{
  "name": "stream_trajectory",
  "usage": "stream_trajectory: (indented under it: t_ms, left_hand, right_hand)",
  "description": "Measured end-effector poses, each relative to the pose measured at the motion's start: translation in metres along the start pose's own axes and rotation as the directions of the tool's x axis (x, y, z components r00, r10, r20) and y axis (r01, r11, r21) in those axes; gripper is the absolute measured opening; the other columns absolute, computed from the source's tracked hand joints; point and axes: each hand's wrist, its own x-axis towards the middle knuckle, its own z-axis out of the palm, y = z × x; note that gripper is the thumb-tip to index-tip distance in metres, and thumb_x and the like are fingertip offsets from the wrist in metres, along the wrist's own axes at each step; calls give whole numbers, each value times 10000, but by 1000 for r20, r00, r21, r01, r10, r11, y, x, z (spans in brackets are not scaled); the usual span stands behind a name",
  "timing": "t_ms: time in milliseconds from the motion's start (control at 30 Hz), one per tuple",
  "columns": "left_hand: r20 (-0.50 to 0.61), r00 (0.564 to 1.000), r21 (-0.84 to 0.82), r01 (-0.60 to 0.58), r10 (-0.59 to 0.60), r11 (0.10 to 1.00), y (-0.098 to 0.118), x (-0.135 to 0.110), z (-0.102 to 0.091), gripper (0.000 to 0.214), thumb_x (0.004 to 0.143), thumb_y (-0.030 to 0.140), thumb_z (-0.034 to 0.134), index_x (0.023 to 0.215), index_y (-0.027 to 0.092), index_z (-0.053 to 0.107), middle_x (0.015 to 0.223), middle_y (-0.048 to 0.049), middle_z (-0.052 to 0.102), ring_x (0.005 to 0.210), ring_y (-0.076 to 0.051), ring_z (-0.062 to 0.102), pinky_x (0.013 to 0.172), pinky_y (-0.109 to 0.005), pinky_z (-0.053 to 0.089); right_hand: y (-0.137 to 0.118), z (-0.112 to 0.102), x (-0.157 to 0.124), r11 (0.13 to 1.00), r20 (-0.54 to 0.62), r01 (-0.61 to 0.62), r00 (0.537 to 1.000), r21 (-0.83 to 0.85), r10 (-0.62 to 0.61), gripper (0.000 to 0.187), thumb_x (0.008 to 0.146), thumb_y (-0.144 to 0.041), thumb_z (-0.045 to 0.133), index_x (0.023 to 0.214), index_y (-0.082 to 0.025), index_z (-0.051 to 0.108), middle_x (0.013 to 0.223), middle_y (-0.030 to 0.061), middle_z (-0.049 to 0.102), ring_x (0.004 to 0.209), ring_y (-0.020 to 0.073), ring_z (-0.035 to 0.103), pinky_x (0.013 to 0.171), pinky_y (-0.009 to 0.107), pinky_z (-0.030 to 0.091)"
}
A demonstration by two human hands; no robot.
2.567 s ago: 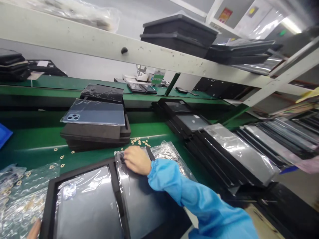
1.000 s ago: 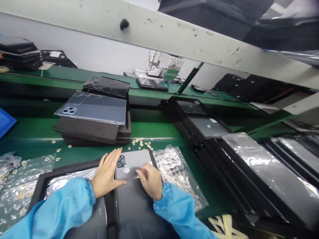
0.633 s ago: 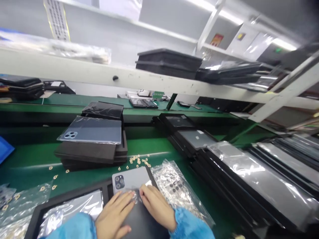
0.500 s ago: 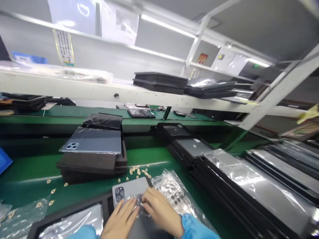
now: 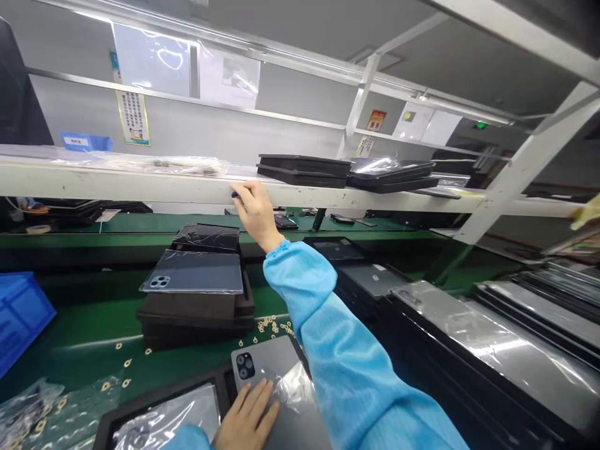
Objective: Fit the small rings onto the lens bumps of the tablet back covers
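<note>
My left hand lies with fingers spread flat on a grey tablet back cover with a dark camera block at its upper left corner. Crumpled clear film shows on this cover beside my fingers. Raised to the white shelf edge, my right hand has its thumb and fingers closed at a small black round piece on the shelf's front face. To the left of the cover, a black foam tray holds a film-wrapped silvery panel.
A stack of dark foam trays bears a film-wrapped blue-grey tablet back. Small tan rings lie scattered on the green bench. Film-covered panels fill the right side. A blue bin stands at left; foam trays sit on the shelf.
My right hand has left the film on the grey cover and risen forward to the shelf edge. My left hand stays on the cover. The view has shifted slightly.
</note>
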Motion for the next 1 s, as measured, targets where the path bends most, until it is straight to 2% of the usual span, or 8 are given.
stream_trajectory:
  t_ms: [200, 333, 400, 500, 567, 667, 833, 1000]
  left_hand:
    - [99, 995, -115, 31, -20, 993, 6, -4, -12, 790, 837, 693, 437, 1431, 176, 375, 1440, -160, 457, 1323, -297, 433, 1057, -410, 351]
    - [234, 966, -238, 163, -107, 957, 14, -3, -24, 798, 801, 537, 602, 1457, 187, 313, 1539, -175, 266, 1415, -328, 266, 1123, -504, 248]
    - [280, 953, -294, 196, -112, 935, 15, -3, -27, 784, 809, 482, 610, 1465, 193, 291, 1561, -162, 210, 1439, -315, 204, 1147, -503, 202]
    - [317, 942, -358, 226, -110, 906, 16, -3, -28, 762, 832, 465, 579, 1471, 185, 273, 1573, -158, 165, 1453, -308, 149, 1165, -501, 153]
    - [323, 941, -384, 231, -104, 894, 16, -2, -27, 748, 840, 464, 565, 1470, 185, 274, 1575, -163, 153, 1456, -306, 132, 1170, -498, 123]
    - [298, 948, -376, 221, -108, 900, 18, -2, -27, 720, 841, 461, 562, 1457, 195, 301, 1573, -164, 173, 1451, -309, 158, 1170, -486, 105]
    - [236, 965, -320, 187, -113, 929, 15, 2, -33, 675, 830, 436, 573, 1422, 191, 361, 1518, -173, 326, 1410, -299, 277, 1156, -462, 97]
    - [181, 976, -300, 175, -124, 938, 13, 7, -37, 565, 868, 462, 505, 1358, 185, 456, 1441, -163, 448, 1364, -283, 351, 1146, -440, 47]
  right_hand:
    - [14, 12, -5, 1000, -25, -14, 1000, 18, 15, 192, 973, -190, 388, 902, -193, 566, 960, 92, 525, 919, 212, 500, 853, 397, 456]
    - [-11, -12, -31, 963, -19, -11, 1000, 270, 17, 124, 983, -220, 378, 923, -221, 486, 961, 46, 511, 936, 175, 530, 848, 370, 473]
    - [-37, -35, -66, 907, 35, -155, 988, 393, 153, 71, 975, -220, 412, 975, -228, 482, 952, 30, 505, 931, 158, 545, 829, 340, 480]
    - [-75, -76, -138, 741, 259, -523, 852, 422, 454, 291, 927, -187, 496, 1204, -255, 442, 948, 25, 534, 861, 149, 558, 777, 318, 500]
    - [-88, -95, -189, 647, 442, -709, 694, 281, 568, 148, 928, -189, 481, 1045, -246, 550, 947, 29, 550, 893, 157, 556, 779, 312, 490]
    - [-93, -100, -247, 579, 557, -796, 566, 177, 608, 150, 930, -175, 436, 863, -207, 566, 844, 22, 548, 796, 148, 556, 712, 293, 479]
    - [-97, -79, -280, 529, 677, -836, 475, 147, 562, 196, 925, -172, 453, 781, -189, 584, 745, -2, 553, 724, 132, 553, 708, 274, 473]
    - [-105, -75, -282, 478, 730, -861, 437, 172, 525, 188, 908, -156, 521, 1002, -210, 675, 886, 28, 581, 868, 149, 574, 806, 304, 501]
